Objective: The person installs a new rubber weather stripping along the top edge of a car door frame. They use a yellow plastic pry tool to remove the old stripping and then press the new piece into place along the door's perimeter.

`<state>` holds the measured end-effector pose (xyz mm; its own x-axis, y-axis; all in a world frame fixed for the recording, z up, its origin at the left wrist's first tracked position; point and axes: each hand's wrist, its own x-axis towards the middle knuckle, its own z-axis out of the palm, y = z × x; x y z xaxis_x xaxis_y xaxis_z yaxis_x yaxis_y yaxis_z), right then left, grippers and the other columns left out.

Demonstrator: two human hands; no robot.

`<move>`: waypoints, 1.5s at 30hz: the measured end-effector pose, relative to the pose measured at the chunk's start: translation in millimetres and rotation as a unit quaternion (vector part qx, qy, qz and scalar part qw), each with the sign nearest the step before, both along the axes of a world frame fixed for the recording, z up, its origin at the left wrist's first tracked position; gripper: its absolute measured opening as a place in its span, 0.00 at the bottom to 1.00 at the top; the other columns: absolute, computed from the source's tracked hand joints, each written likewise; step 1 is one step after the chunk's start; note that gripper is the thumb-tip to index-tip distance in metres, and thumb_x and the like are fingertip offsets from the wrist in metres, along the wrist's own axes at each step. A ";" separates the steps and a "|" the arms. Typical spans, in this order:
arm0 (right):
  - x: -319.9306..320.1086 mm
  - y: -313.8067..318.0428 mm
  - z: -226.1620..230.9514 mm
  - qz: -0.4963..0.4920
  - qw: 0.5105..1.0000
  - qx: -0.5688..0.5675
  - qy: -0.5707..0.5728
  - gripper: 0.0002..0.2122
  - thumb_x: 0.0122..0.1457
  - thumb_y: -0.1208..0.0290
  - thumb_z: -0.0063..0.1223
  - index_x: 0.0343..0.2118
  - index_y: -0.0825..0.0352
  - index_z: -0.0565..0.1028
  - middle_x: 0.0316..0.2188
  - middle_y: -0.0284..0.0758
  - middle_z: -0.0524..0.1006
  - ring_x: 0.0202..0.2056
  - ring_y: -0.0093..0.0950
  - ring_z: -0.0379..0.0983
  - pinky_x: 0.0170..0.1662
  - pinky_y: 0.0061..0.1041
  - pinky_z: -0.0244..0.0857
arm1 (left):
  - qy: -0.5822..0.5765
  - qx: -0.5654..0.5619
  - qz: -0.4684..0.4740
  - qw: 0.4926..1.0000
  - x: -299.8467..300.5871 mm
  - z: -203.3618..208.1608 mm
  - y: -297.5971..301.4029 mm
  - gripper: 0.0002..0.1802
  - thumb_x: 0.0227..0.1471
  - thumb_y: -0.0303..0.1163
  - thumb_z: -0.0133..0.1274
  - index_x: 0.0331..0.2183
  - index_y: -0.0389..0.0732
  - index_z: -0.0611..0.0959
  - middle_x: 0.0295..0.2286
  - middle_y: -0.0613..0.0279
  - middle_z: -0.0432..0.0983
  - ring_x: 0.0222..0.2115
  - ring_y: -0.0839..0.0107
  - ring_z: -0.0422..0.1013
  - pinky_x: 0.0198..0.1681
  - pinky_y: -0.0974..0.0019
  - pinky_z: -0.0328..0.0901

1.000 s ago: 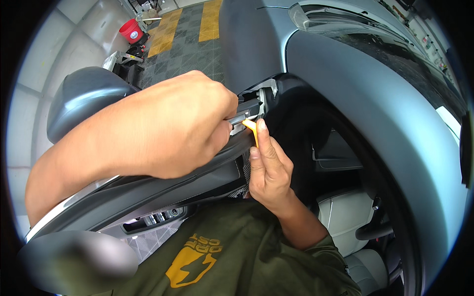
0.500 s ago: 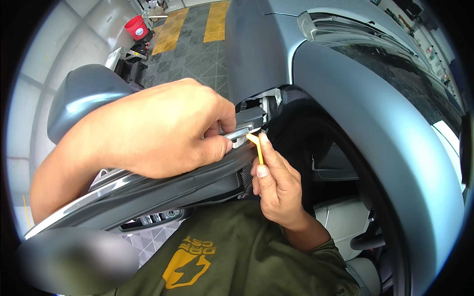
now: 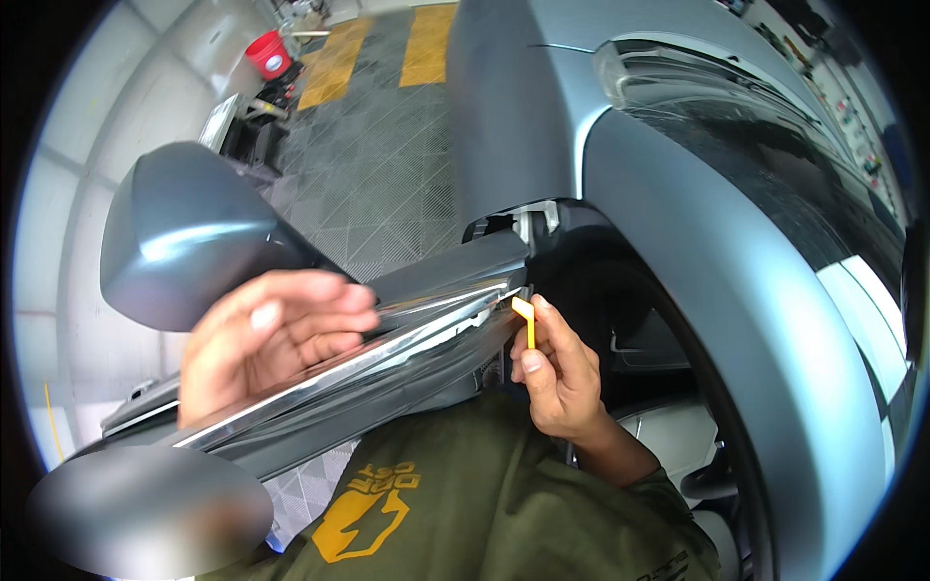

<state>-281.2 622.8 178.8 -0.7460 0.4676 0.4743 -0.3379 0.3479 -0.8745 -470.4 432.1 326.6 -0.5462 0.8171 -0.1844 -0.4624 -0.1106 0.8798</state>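
Note:
My right hand (image 3: 565, 380) pinches a slim yellow pry tool (image 3: 531, 336) between thumb and fingers. Its bent, flat tip meets the front end of a shiny chrome trim strip (image 3: 368, 345) along the top of the open car door (image 3: 407, 378). Slightly blurred, my left hand (image 3: 276, 334) is raised over the outer side of the strip, near the side mirror (image 3: 189, 232). Its fingers are stretched out with nothing in them, and the strip hides part of the palm. The strip looks lifted toward its front, with a pale gap under it.
To the right, the grey-blue car pillar (image 3: 736, 252) curves around the dark door opening. Ahead are the front fender (image 3: 509, 116) and the exposed hinge area (image 3: 528, 221). A red bucket (image 3: 268, 55) stands far left on the tiled floor (image 3: 387, 174).
My left hand has let go of the strip's front end and drawn back left toward the mirror, fingers opening. My right hand keeps the pry tool at the strip's front end.

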 end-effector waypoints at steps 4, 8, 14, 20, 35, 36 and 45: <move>13.4 -15.3 14.8 -0.046 0.995 -0.070 -0.058 0.21 0.66 0.78 0.43 0.62 0.74 0.62 0.33 0.37 0.76 0.29 0.21 0.71 0.34 0.19 0.69 | 0.217 0.043 0.173 0.960 40.3 -45.9 -45.0 0.26 0.63 0.41 0.48 0.53 0.30 0.71 0.54 0.40 0.69 0.55 0.49 0.68 0.61 0.51 0.62; 32.5 -48.5 15.9 -0.186 0.978 -0.077 -0.045 0.19 0.66 0.76 0.43 0.60 0.73 0.65 0.37 0.39 0.77 0.33 0.23 0.74 0.38 0.23 0.70 | 0.406 0.138 0.169 0.888 56.1 -95.7 -70.6 0.30 0.60 0.26 0.46 0.60 0.26 0.60 0.56 0.37 0.63 0.58 0.51 0.62 0.62 0.48 0.58; 86.1 -177.2 -8.9 -0.311 0.943 -0.057 -0.106 0.13 0.66 0.72 0.46 0.51 0.70 0.70 0.38 0.43 0.78 0.38 0.39 0.78 0.43 0.34 0.70 | 0.404 0.143 -0.009 0.904 73.6 -141.6 -109.3 0.16 0.61 0.25 0.45 0.49 0.29 0.71 0.46 0.45 0.71 0.45 0.58 0.72 0.52 0.57 0.68; 149.9 -379.0 -63.7 -0.387 0.876 -0.205 -0.200 0.13 0.65 0.68 0.50 0.48 0.69 0.69 0.32 0.40 0.78 0.33 0.36 0.78 0.37 0.34 0.71 | 0.417 0.091 -0.285 0.858 113.3 -171.1 -147.2 0.06 0.60 0.23 0.48 0.34 0.31 0.78 0.34 0.53 0.76 0.35 0.68 0.73 0.42 0.66 0.69; 353.9 -746.5 -52.0 -0.694 0.662 -0.169 -0.228 0.12 0.60 0.74 0.46 0.46 0.71 0.71 0.35 0.47 0.74 0.39 0.48 0.73 0.41 0.43 0.68 | 0.654 0.210 -0.718 0.114 399.4 -274.2 -323.1 0.24 0.56 0.42 0.53 0.48 0.35 0.78 0.42 0.43 0.75 0.45 0.46 0.72 0.49 0.49 0.68; 372.9 -787.4 -58.9 -0.703 0.643 -0.196 -0.232 0.12 0.61 0.74 0.45 0.46 0.71 0.72 0.35 0.47 0.74 0.40 0.48 0.73 0.41 0.43 0.68 | 0.657 0.214 -0.719 0.072 435.8 -282.3 -348.2 0.24 0.56 0.42 0.53 0.48 0.35 0.77 0.43 0.43 0.74 0.46 0.46 0.72 0.50 0.49 0.67; 501.9 -1037.2 -42.2 -0.884 0.324 -0.319 -0.107 0.10 0.63 0.73 0.47 0.44 0.71 0.76 0.29 0.39 0.79 0.33 0.34 0.78 0.37 0.31 0.70 | 0.476 0.370 -0.796 -0.051 704.8 -267.4 -586.1 0.26 0.59 0.42 0.51 0.51 0.34 0.75 0.46 0.43 0.73 0.49 0.48 0.69 0.53 0.51 0.65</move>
<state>220.7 -414.4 136.7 0.9718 0.2063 -0.1140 -0.0112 -0.4427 -0.8966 234.4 -154.1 59.2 0.7332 -0.5463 -0.4049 -0.2574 -0.7741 0.5783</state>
